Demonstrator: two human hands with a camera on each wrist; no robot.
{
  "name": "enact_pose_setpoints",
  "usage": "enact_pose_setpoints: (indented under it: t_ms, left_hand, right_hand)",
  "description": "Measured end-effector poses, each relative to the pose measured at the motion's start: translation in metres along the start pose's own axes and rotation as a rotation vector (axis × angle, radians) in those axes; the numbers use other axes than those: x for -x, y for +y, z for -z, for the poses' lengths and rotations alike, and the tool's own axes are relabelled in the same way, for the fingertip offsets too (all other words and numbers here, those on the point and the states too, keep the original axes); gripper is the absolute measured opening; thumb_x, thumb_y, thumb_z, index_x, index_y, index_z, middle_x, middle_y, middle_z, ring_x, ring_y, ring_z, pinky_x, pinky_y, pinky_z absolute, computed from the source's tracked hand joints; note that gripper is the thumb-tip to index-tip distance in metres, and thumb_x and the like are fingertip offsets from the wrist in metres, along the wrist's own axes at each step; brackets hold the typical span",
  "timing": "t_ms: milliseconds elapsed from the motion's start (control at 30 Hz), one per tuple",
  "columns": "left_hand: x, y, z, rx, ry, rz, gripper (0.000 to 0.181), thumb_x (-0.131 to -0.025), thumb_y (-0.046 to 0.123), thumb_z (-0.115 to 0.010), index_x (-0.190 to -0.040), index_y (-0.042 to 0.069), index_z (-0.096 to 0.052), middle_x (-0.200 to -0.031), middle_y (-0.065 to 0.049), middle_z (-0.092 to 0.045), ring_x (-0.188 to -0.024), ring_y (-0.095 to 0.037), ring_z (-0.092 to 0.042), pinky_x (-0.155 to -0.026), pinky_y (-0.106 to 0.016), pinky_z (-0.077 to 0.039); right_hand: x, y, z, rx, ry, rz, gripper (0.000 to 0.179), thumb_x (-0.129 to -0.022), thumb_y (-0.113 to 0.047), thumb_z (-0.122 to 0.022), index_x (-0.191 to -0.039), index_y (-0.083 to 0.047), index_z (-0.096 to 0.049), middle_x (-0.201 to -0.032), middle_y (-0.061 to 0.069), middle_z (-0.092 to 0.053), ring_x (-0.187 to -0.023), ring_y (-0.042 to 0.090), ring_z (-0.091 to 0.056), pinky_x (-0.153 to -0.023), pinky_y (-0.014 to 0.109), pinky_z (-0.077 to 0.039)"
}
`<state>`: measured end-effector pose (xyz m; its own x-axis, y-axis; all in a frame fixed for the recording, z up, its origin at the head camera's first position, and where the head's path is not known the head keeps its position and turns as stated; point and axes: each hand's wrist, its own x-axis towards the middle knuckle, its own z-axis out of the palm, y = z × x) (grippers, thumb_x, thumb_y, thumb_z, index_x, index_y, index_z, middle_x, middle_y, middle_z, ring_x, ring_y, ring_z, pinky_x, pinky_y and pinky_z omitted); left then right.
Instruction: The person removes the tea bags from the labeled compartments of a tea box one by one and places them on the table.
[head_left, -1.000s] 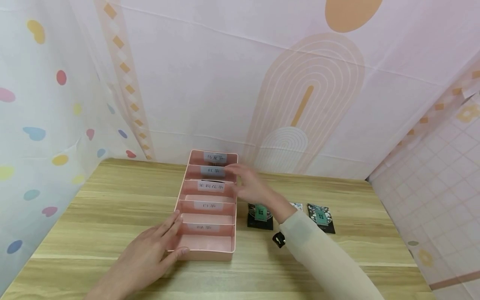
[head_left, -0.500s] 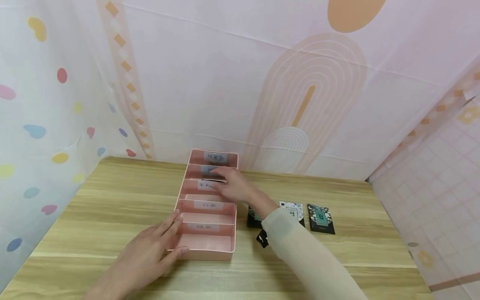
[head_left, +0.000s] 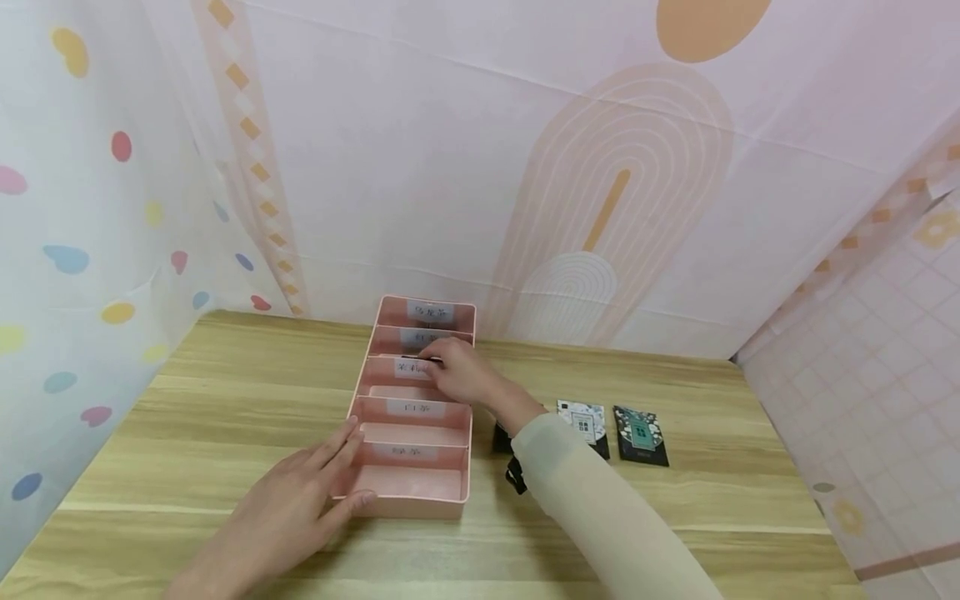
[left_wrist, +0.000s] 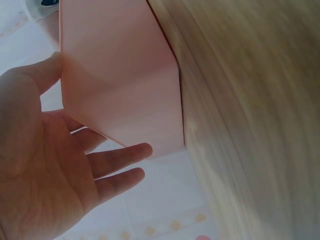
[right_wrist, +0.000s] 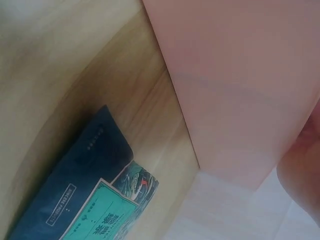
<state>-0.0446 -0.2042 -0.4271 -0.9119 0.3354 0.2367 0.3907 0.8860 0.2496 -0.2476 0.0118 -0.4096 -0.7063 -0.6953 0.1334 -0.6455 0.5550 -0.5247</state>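
A long pink box [head_left: 411, 507] with several labelled compartments stands on the table. My left hand [head_left: 300, 500] rests at its near left corner, thumb on the front rim and straight fingers along the side; in the left wrist view the hand [left_wrist: 55, 165] has its fingers spread against the pink wall. My right hand [head_left: 461, 373] reaches over the box. Its thumb and index finger pinch the dark top edge of a tea packet [head_left: 409, 358], which stands behind the third label from the back. The rest of that packet is hidden in the compartment.
Right of the box lie a white-patterned tea packet [head_left: 582, 423] and a black one with a green label [head_left: 641, 435]. Another dark packet [right_wrist: 85, 185] is close beside the box, partly under my right sleeve [head_left: 592, 492]. A patterned cloth [head_left: 420, 167] hangs behind the table.
My right hand has moved left and lowered over the box, its thumb and index finger closing on the packet's edge. My left hand and the box have stayed in place.
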Motion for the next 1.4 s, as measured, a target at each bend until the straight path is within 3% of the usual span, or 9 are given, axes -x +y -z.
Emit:
enact_pose_setpoints:
  t_ms: [233,433,967,1233,1400]
  left_hand:
    - [0.0,-0.001,0.0,0.003,-0.005,0.005,0.073,-0.099,0.049,-0.07,-0.151,-0.001,-0.054,-0.159,-0.017,-0.049,-0.13,-0.037,-0.061,-0.105,-0.056,-0.051]
    - [0.001,-0.001,0.001,0.011,-0.02,0.014,0.074,-0.099,0.05,-0.069,-0.151,0.0,-0.053,-0.159,-0.017,-0.048,-0.13,-0.037,-0.061,-0.104,-0.057,-0.051]
    - [0.002,-0.001,0.003,0.003,-0.02,0.014,0.073,-0.099,0.048,-0.069,-0.151,-0.001,-0.053,-0.159,-0.018,-0.048,-0.13,-0.038,-0.061,-0.104,-0.057,-0.052]
    - [0.0,-0.001,0.002,0.006,-0.029,0.023,0.073,-0.1,0.049,-0.069,-0.152,0.0,-0.053,-0.159,-0.017,-0.048,-0.13,-0.037,-0.061,-0.105,-0.057,-0.051]
    - [-0.001,-0.001,0.001,0.007,-0.026,0.019,0.074,-0.1,0.05,-0.069,-0.152,0.0,-0.053,-0.159,-0.017,-0.048,-0.131,-0.037,-0.06,-0.105,-0.057,-0.051]
  right_hand:
    - [0.0,0.0,0.0,0.03,-0.007,-0.007,0.024,-0.102,0.005,-0.057,-0.118,0.005,-0.075,-0.117,0.017,-0.074,-0.117,0.028,-0.068,-0.104,0.033,-0.053]
    - [0.0,-0.002,-0.002,0.051,-0.003,-0.024,0.022,-0.102,0.005,-0.058,-0.117,0.005,-0.075,-0.116,0.016,-0.075,-0.116,0.028,-0.068,-0.104,0.032,-0.054]
    - [0.003,0.0,-0.006,-0.106,0.147,-0.028,0.014,-0.104,-0.004,-0.065,-0.109,-0.001,-0.077,-0.107,0.01,-0.076,-0.094,0.019,-0.069,-0.082,0.025,-0.056]
    - [0.008,0.0,0.007,-0.149,0.223,-0.068,0.012,-0.104,-0.011,-0.066,-0.108,-0.003,-0.075,-0.108,0.009,-0.073,-0.089,0.017,-0.061,-0.078,0.026,-0.051]
    - [0.015,0.006,0.015,-0.156,0.274,-0.045,0.011,-0.104,-0.013,-0.067,-0.106,-0.004,-0.074,-0.102,0.007,-0.072,-0.083,0.018,-0.06,-0.072,0.026,-0.051]
